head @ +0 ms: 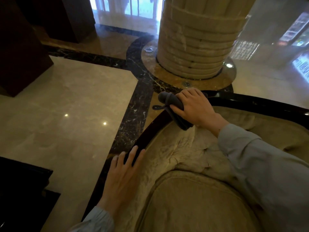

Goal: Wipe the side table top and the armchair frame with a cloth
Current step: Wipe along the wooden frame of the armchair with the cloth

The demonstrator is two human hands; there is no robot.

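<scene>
The armchair has a glossy dark wooden frame point(150, 129) curving around its beige upholstered back. A folded dark grey cloth point(173, 101) lies over the top of the frame, and my right hand point(192, 106) presses down on it with the fingers wrapped around it. Lower down the same rail, my left hand point(123, 171) rests flat on the frame with its fingers spread, holding nothing. The beige seat cushion point(192, 203) fills the bottom right. The side table is not clearly in view.
A wide stone column point(195, 42) rises just beyond the chair back on a polished marble floor point(66, 104) with dark inlay bands. Dark wooden furniture point(20, 47) stands at the left, and another dark piece point(21, 186) at the bottom left.
</scene>
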